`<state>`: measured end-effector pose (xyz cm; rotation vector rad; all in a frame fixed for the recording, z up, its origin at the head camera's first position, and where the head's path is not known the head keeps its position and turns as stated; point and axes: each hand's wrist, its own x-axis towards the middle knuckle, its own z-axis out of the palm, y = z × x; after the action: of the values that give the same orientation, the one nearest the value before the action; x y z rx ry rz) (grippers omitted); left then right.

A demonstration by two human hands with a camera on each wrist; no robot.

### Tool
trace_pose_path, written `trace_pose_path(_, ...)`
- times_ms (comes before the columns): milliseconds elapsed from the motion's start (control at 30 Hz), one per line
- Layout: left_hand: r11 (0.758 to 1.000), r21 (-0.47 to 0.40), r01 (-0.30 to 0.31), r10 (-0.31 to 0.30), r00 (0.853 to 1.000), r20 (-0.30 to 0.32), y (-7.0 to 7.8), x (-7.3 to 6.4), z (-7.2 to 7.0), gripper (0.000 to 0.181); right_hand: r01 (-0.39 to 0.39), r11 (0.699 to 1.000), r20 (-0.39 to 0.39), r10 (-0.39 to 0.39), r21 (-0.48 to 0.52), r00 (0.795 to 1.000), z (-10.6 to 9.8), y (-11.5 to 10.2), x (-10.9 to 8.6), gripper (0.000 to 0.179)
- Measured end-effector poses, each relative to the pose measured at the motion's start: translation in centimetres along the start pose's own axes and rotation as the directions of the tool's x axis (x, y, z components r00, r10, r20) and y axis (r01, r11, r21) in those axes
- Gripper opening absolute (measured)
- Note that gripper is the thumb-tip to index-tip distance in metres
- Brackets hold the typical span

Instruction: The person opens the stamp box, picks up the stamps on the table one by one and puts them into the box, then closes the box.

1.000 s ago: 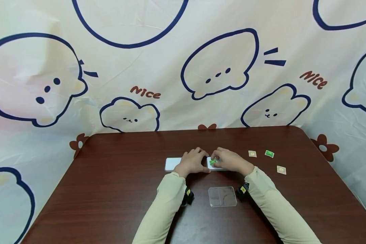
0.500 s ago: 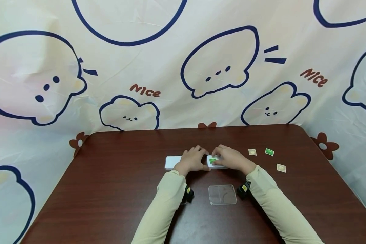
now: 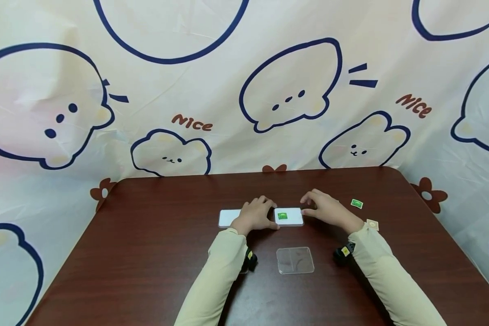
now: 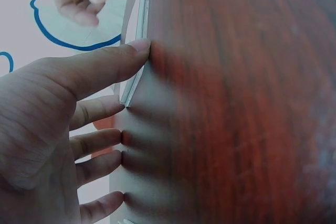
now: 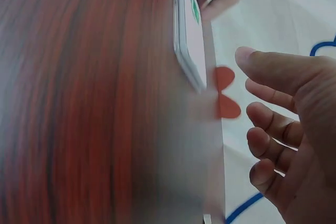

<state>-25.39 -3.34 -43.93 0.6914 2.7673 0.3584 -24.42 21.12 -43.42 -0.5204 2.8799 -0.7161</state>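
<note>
My left hand (image 3: 254,215) steadies a flat white rectangular case (image 3: 294,217) with a clear rim, its thumb at the near edge and its index finger at the left end. On the case's left half lies a small green sticker-like piece (image 3: 282,216). My right hand (image 3: 328,209) hovers just right of the case, fingers loosely bent and holding nothing; the right wrist view shows a gap between thumb and fingers. A second white case (image 3: 228,218) lies left of my left hand, partly hidden by it.
A clear plastic lid or tray (image 3: 295,261) lies nearer on the brown table (image 3: 146,267). Toward the right are another green piece (image 3: 357,203) and a cream piece (image 3: 372,224) partly covered by the right sleeve. A patterned cloth (image 3: 228,90) hangs behind the table.
My right hand has lifted off the green piece and moved right, leaving it on the white case. The left hand keeps its place at the case.
</note>
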Motion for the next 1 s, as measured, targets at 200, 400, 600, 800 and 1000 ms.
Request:
trace_pose_path(200,1.0,-0.001,-0.003,0.003,1.0,0.001,0.0,-0.2,-0.1,0.064,-0.019,1.0,-0.052,0.02,0.024,0.998,-1.1,2.5,-1.3,0.032)
trace_pose_path(400,1.0,-0.002,-0.001,0.001,1.0,0.01,0.1,-0.2,-0.1,0.064,-0.097,0.992,-0.11,0.106,0.078,0.988,-2.7,4.6,-2.8,0.033)
trace_pose_path(600,1.0,-0.013,-0.003,0.003,1.0,0.004,0.1,-0.1,-0.1,0.064,-0.154,0.985,-0.148,0.163,0.075,0.975,-4.1,6.7,-4.3,0.037)
trace_pose_path(800,1.0,-0.016,-0.002,0.002,1.0,0.003,0.0,-0.1,0.0,0.064,-0.176,0.979,-0.15,0.189,0.099,0.97,-4.8,8.6,-5.5,0.042)
trace_pose_path(1000,1.0,-0.018,-0.002,0.002,1.0,0.001,0.0,-0.1,0.0,0.065,-0.233,0.963,-0.123,0.249,0.135,0.961,-4.8,10.2,-6.3,0.051)
